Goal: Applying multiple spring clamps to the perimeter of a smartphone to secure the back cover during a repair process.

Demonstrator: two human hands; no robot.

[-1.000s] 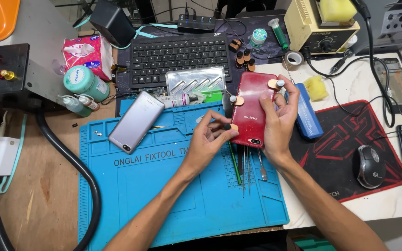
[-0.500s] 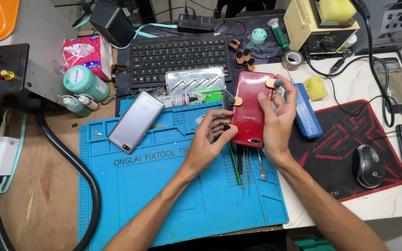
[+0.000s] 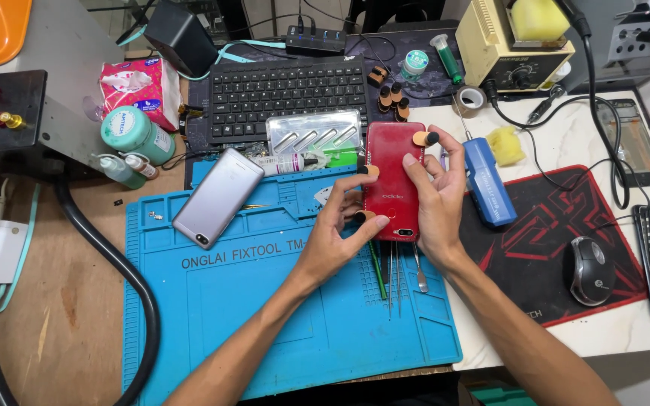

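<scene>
One head camera looks steeply down from close above. It faces the blue mat (image 3: 265, 316) and the keyboard (image 3: 287, 90) beyond.

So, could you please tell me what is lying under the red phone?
Under the red phone lies the blue repair mat. Tweezers and thin tools stick out below its lower edge. Both hands' fingers wrap its sides; what sits directly beneath it is covered.

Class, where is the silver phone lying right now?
In the head view, the silver phone lies face down on the blue mat's upper left, left of the red phone in both hands.
</scene>
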